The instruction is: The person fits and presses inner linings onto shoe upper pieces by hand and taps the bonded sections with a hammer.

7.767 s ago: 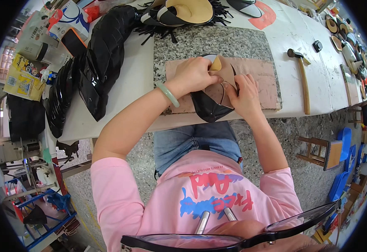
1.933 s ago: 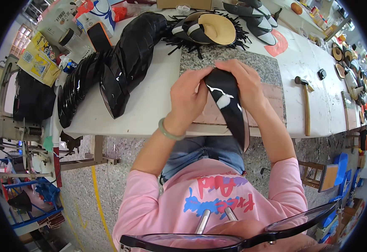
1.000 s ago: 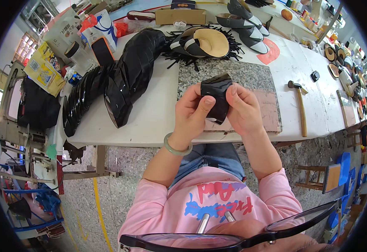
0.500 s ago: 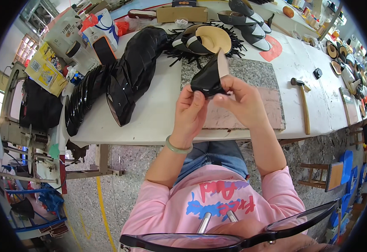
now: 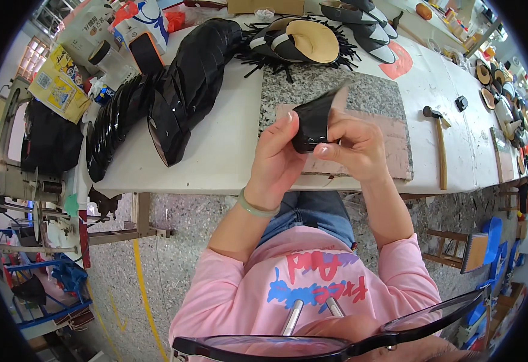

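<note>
Between both hands is a glossy black shoe upper with a pale lining, held above a stone slab. My left hand grips its left side, thumb pressed on the black face. On the lower right edge, the thumb and bent fingers of my right hand pinch the piece. To the left, overlapping rows of similar black uppers lie on the white table. A smaller curved row of glossy black pieces sits beside them.
A hammer lies right of the slab, near a small black block. Black fringed pieces with a tan insole-shaped piece rest behind it. At the left stand a clear jar, a phone and a yellow bag.
The shoe upper has come slightly nearer to me and turned, showing more of its black face. My left thumb has moved up its side, and my right fingers have curled further around the edge.
</note>
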A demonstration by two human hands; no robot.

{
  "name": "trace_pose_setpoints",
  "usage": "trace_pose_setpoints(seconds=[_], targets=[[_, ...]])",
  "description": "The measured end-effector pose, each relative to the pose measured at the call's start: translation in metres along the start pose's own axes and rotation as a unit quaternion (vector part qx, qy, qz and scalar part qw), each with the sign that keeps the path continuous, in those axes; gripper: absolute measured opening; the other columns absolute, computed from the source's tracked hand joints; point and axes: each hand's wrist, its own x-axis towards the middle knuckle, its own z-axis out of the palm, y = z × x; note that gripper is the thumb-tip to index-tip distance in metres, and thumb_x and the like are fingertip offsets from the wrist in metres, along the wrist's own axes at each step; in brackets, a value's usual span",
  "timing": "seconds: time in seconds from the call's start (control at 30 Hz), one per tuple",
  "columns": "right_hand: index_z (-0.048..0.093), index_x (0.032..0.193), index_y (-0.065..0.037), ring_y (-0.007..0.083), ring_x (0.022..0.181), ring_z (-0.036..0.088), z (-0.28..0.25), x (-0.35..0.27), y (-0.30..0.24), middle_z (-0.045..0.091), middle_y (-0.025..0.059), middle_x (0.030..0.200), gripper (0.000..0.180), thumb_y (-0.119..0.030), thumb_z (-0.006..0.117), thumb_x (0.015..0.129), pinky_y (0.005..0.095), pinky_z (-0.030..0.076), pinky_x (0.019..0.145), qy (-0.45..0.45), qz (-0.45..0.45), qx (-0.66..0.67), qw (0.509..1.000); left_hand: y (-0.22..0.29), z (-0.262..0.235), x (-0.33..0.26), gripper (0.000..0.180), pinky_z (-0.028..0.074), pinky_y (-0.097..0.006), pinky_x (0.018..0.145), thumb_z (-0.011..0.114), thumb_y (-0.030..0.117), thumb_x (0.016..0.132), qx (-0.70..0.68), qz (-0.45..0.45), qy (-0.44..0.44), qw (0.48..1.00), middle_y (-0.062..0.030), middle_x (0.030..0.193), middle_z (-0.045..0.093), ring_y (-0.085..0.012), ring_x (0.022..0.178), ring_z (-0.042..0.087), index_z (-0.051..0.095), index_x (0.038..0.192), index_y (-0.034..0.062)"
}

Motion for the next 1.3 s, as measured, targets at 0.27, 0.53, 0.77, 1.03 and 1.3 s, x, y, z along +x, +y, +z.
trace_pose_setpoints(seconds=[0.27,0.53,0.77,1.03,1.3], targets=[[0.060,0.078,0.002,0.0163,0.072,0.051,0.005,-0.004,-0.013,0.055,0.0070,0.079,0.021,-0.008,0.078,0.077,0.0288,0.042,0.065,0.017,-0.006,-0.160,0.987,-0.010,-0.007,0.005,0.037,0.047,-0.033,0.094,0.051,0.031,0.100,0.039,0.016,-0.014,0.999,-0.0076,0.114,0.063,-0.0156,0.106,0.059,0.057,0.119,-0.0003],[0.068,0.084,0.004,0.0076,0.070,0.049,0.003,-0.009,-0.010,0.057,0.0016,0.079,0.014,-0.007,0.075,0.081,0.0223,0.038,0.060,0.074,0.107,0.048,0.990,-0.009,-0.017,-0.006,0.020,0.044,-0.023,0.086,0.065,0.017,0.093,0.229,0.087,-0.037,0.969,-0.0012,0.105,0.062,-0.0065,0.095,0.055,0.058,0.105,0.0022],[0.069,0.091,0.004,0.0041,0.071,0.048,0.000,-0.010,-0.012,0.057,-0.0030,0.077,0.019,-0.015,0.067,0.092,0.0203,0.037,0.060,0.039,0.198,0.060,0.978,-0.009,-0.025,-0.009,0.026,0.046,-0.025,0.086,0.072,0.013,0.087,0.167,0.071,0.007,0.983,-0.0018,0.105,0.064,-0.0083,0.095,0.057,0.060,0.107,0.0008],[0.058,0.081,0.000,0.0035,0.071,0.044,0.012,-0.012,-0.015,0.054,-0.0038,0.076,0.023,-0.017,0.062,0.095,0.0210,0.037,0.061,0.051,0.098,0.008,0.994,-0.016,-0.012,-0.010,0.036,0.048,-0.029,0.091,0.072,0.020,0.088,0.122,0.143,-0.029,0.982,-0.0088,0.111,0.065,-0.0147,0.100,0.061,0.060,0.113,-0.0022],[0.060,0.086,0.000,0.0147,0.071,0.054,0.018,-0.009,-0.008,0.058,0.0031,0.075,0.022,-0.013,0.077,0.081,0.0257,0.042,0.065,0.049,-0.041,-0.103,0.993,-0.019,-0.028,-0.003,0.034,0.047,-0.033,0.095,0.066,0.022,0.093,0.063,0.106,-0.076,0.989,-0.0108,0.116,0.063,-0.0181,0.107,0.060,0.056,0.116,-0.0012]])
